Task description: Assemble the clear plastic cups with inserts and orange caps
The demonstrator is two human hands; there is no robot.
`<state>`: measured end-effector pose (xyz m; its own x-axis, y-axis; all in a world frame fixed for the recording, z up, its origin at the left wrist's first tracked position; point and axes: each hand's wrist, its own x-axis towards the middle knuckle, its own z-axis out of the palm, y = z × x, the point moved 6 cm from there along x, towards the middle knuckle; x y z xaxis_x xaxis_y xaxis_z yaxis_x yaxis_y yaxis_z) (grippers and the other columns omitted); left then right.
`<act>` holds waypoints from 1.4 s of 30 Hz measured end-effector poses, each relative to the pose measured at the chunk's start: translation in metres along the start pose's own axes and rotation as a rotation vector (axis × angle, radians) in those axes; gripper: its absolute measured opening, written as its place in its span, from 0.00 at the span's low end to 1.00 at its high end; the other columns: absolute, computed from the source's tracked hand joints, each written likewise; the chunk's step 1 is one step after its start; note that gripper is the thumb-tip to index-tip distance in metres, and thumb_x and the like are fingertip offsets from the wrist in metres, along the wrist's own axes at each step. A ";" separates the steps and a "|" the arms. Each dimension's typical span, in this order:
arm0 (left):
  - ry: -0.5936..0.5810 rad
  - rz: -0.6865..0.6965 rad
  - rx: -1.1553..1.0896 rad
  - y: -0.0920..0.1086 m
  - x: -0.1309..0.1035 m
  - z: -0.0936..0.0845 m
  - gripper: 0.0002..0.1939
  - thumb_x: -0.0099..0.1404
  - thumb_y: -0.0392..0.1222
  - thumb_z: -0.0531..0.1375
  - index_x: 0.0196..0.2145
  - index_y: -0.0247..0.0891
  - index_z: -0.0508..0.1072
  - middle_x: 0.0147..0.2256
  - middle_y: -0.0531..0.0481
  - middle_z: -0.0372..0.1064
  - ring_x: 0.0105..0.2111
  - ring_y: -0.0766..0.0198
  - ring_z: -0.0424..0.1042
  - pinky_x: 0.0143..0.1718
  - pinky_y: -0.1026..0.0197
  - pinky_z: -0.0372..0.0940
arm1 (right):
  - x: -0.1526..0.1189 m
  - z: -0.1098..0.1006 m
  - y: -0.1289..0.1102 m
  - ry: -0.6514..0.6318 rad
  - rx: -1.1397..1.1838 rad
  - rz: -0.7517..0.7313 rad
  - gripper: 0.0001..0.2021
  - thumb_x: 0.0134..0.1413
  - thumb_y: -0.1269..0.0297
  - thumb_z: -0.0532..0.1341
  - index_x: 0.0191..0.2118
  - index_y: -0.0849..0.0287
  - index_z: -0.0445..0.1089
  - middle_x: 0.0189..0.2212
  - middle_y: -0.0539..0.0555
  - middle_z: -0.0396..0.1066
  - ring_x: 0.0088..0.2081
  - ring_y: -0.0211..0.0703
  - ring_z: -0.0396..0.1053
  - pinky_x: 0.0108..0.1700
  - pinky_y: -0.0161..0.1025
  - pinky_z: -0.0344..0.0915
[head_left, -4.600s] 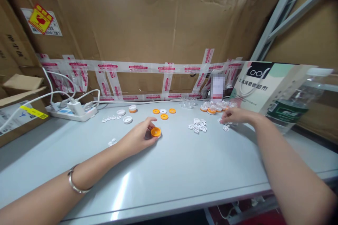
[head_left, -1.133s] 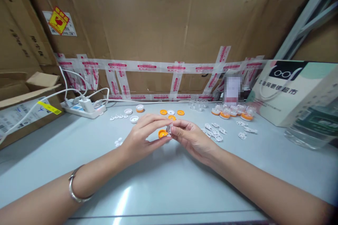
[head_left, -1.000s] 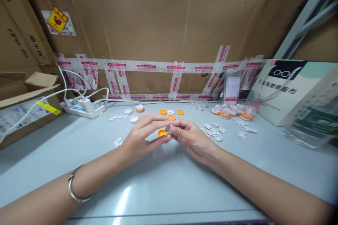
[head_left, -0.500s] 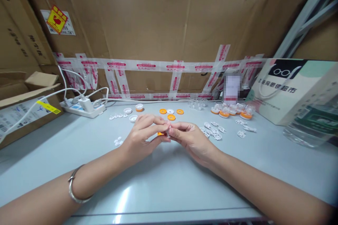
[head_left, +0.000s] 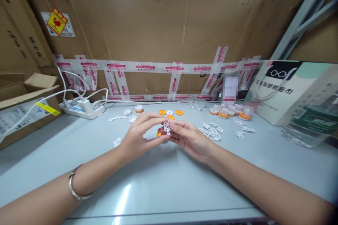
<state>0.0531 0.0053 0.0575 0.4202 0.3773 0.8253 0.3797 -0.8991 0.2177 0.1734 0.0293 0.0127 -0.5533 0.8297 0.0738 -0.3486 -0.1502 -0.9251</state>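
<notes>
Head view: the left hand (head_left: pixel 137 134) and the right hand (head_left: pixel 191 141) meet near the middle, pinching one small white plastic piece full of holes (head_left: pixel 167 128). The left fingers curl round it from above and below, and the right thumb presses its side. Just behind the left fingers peeks one smooth, round orange plastic part (head_left: pixel 158 134); I cannot tell if it is held.

Farther back on the smooth, pale grey surface (head_left: pixel 169 182) lie three flat orange rings (head_left: pixel 179 113) and one white ring (head_left: pixel 169 112). To their left sit two shallow white cups (head_left: pixel 127 112), one orange-and-white round stack (head_left: pixel 138 109) and a row of four tiny white discs (head_left: pixel 119 117). More tiny discs lie by the left arm, too bunched to count.

Near the right hand is a heap of flat white pieces with holes (head_left: pixel 217 137), overlapping, with three more (head_left: pixel 240 134) beside it. One clear plastic bottle (head_left: pixel 306 126) stands farther right.
</notes>
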 end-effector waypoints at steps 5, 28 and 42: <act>-0.028 -0.059 -0.073 -0.002 0.000 0.002 0.20 0.56 0.36 0.64 0.47 0.39 0.67 0.40 0.47 0.69 0.40 0.63 0.67 0.42 0.58 0.64 | 0.000 0.001 0.003 -0.028 0.024 0.024 0.09 0.52 0.61 0.62 0.37 0.59 0.74 0.32 0.53 0.75 0.35 0.35 0.69 0.44 0.36 0.60; 0.011 -0.377 -0.141 -0.024 -0.008 -0.001 0.17 0.58 0.38 0.61 0.47 0.39 0.69 0.41 0.47 0.73 0.38 0.64 0.70 0.43 0.59 0.67 | -0.012 -0.123 -0.090 0.453 -1.549 0.239 0.11 0.47 0.59 0.60 0.34 0.59 0.72 0.34 0.55 0.74 0.35 0.43 0.70 0.35 0.36 0.63; -0.045 -0.357 -0.107 -0.026 -0.009 0.002 0.17 0.59 0.40 0.60 0.47 0.39 0.69 0.41 0.47 0.73 0.37 0.63 0.70 0.42 0.57 0.67 | -0.011 -0.148 -0.077 0.454 -1.615 0.363 0.04 0.38 0.69 0.62 0.23 0.60 0.75 0.23 0.53 0.74 0.28 0.43 0.70 0.27 0.35 0.58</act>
<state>0.0415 0.0257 0.0434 0.3137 0.6783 0.6644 0.4219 -0.7264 0.5424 0.3182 0.1110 0.0280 -0.0839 0.9953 -0.0484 0.9520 0.0657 -0.2988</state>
